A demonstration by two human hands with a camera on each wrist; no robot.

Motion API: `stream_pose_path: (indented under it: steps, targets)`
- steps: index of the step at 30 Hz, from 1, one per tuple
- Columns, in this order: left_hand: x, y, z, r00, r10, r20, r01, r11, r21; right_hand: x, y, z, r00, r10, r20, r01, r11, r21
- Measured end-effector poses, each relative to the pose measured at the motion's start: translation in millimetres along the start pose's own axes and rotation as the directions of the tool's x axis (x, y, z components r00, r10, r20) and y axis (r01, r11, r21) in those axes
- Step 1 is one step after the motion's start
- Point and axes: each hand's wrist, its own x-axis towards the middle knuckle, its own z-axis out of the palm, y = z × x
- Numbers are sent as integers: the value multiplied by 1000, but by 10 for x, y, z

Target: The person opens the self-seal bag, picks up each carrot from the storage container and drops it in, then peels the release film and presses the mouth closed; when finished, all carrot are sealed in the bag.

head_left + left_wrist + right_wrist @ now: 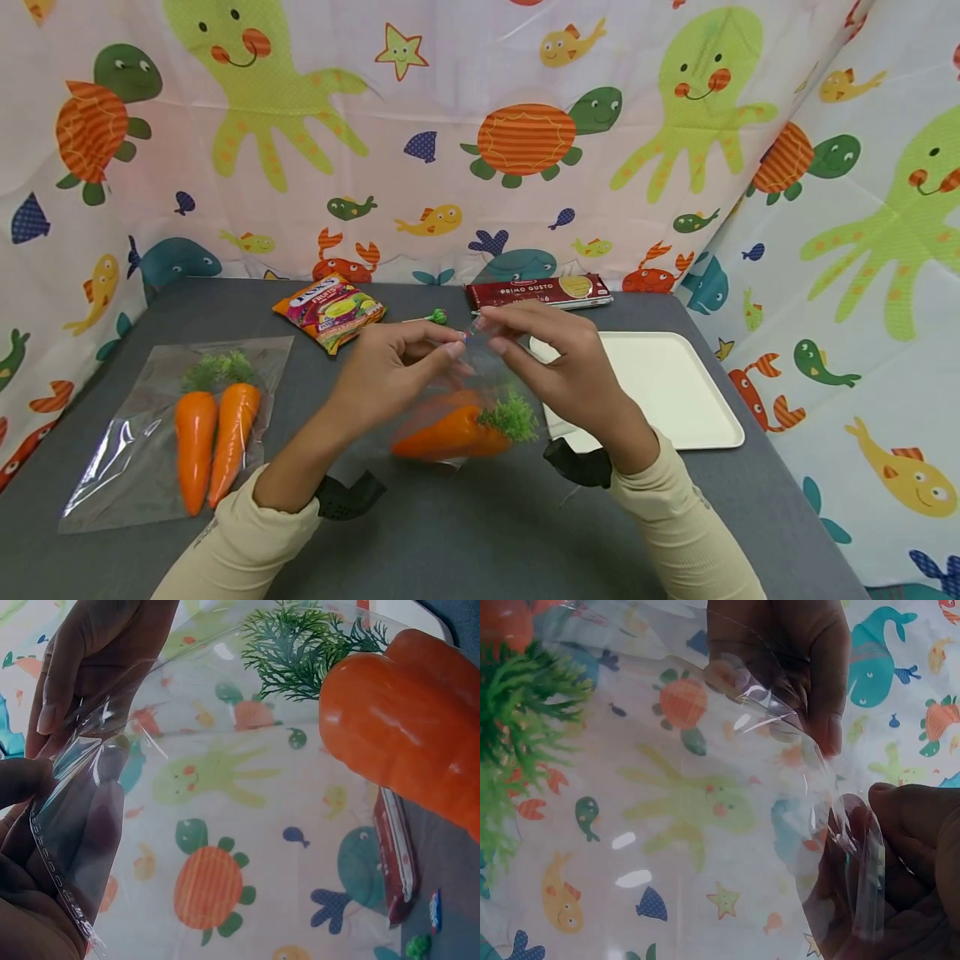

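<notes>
A clear plastic bag (97, 772) hangs between my hands. It holds orange carrots (453, 432) with feathery green tops (512, 417); two carrots show in the left wrist view, lying side by side. My left hand (401, 367) pinches the bag's upper edge between thumb and fingers. Close beside it, my right hand (566, 358) pinches the same edge further right. Through the film, fingers of both hands show behind the bag in the wrist views. The bag's lower end appears just above or on the table; which one I cannot tell.
Another clear bag (142, 467) with two carrots (197, 450) lies at left. Behind are a Fox's candy packet (330, 310), a green lollipop (437, 317) and a red Primo Gusto pack (536, 292). A cream tray (675, 392) sits right on the grey table (480, 550).
</notes>
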Motion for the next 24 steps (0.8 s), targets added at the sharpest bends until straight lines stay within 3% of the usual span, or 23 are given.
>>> stream_pose_path:
  steps: [7, 24]
  targets:
    - [-2, 1, 18, 1000, 10, 3, -10, 1000, -5, 11, -22, 0, 1000, 17, -2, -17, 999, -27]
    - [22, -12, 34, 1000, -6, 4, 6, 1000, -4, 39, -11, -11, 999, -45, -14, 44, 996, -73]
